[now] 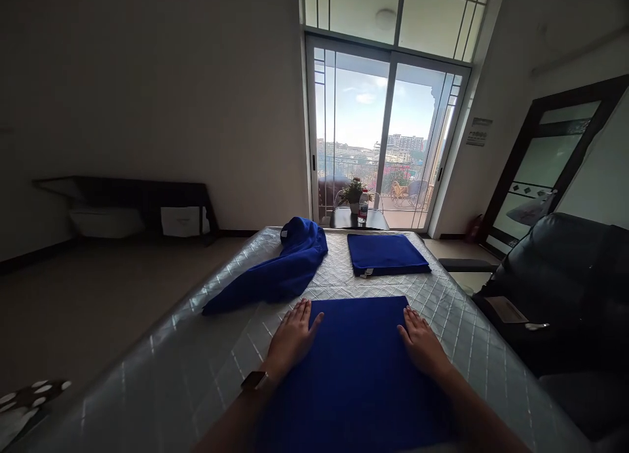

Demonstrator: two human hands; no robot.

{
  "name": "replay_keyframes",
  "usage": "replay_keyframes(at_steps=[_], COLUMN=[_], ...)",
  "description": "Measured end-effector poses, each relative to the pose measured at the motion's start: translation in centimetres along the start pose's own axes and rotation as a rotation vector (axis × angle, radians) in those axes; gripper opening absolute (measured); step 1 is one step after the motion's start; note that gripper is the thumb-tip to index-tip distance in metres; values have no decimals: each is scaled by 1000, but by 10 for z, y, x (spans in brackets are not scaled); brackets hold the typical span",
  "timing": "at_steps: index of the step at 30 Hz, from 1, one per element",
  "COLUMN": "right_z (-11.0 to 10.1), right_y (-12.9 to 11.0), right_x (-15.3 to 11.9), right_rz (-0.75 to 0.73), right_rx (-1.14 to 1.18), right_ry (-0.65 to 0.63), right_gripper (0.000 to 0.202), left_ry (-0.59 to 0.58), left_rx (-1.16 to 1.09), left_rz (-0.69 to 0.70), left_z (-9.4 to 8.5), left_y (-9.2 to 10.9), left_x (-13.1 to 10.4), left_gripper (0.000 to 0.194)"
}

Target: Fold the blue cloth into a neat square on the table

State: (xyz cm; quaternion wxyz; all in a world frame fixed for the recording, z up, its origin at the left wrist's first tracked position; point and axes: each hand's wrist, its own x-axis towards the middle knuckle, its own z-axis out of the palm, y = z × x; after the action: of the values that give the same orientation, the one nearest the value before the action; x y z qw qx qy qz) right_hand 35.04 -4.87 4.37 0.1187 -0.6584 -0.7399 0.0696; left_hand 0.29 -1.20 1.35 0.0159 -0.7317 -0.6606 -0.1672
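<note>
Palms [292,338] [421,341] flat on spread blue towel [358,368], mattress [162,374] beneath.

Three blue cloths lie on one quilted silver table [457,322]: one spread cloth [361,368] at 6 o'clock, one folded cloth [386,253] at 12 o'clock, one bunched cloth [280,273] at 10 o'clock. Two hands rest flat on the spread one, left hand [292,338] and right hand [422,341]. One wristwatch [254,379]. Beyond, at 12 o'clock: one small dark table [344,220], one potted plant [352,192], one bottle [363,207].
</note>
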Motion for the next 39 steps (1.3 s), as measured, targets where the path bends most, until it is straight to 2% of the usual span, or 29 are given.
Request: replay_keyframes(at_steps=[4, 7, 9, 11, 14, 17, 19, 21, 23, 25, 34, 36, 39], right_z=[-3, -5, -5, -3, -1, 1, 1, 1, 1, 0, -4, -5, -4], right_y=[-3, -3, -3, -2, -1, 1, 2, 3, 3, 3, 0, 0, -1], right_x=[-2, -3, -3, -3, -3, -3, -3, -4, -4, -4, -5, -6, -6], right_rz=[25, 35, 37, 35, 32, 26, 4, -14, -10, 4, 24, 23, 24], right_rx=[28, 46, 50, 47, 32, 28, 33, 42, 57, 74, 81, 74, 48], right_ry=[-30, -40, -36, -23, -2, 6, 8, 15, 19, 19, -15, -17, -17], right_gripper=[73, 73, 72, 71, 69, 69, 68, 68, 68, 69, 71, 72, 72], left_ry=[-18, 39, 84, 73, -50, -151, -180, -207, -227, -223, -259, -253, -236], left_rx=[-3, 40, 59, 43, -12, -72, -113, -141, -144, -127, 40, 42, 42], left_rz=[-11, 8, 85, 198, 351, 429, 443, 442, 423, 383, 24, -27, -49], left_z=[-10, -20, -24, -24, -20, -16, -15, -14, -13, -13, -39, -43, -45], left_y=[1, 16, 39, 71, 129, 177, 197, 205, 200, 183, 52, 36, 27], left_x=[-1, -6, -13, -21, -30, -29, -25, -21, -20, -23, -53, -58, -62], left_gripper=[78, 78, 75, 72, 70, 70, 69, 69, 70, 71, 79, 80, 83])
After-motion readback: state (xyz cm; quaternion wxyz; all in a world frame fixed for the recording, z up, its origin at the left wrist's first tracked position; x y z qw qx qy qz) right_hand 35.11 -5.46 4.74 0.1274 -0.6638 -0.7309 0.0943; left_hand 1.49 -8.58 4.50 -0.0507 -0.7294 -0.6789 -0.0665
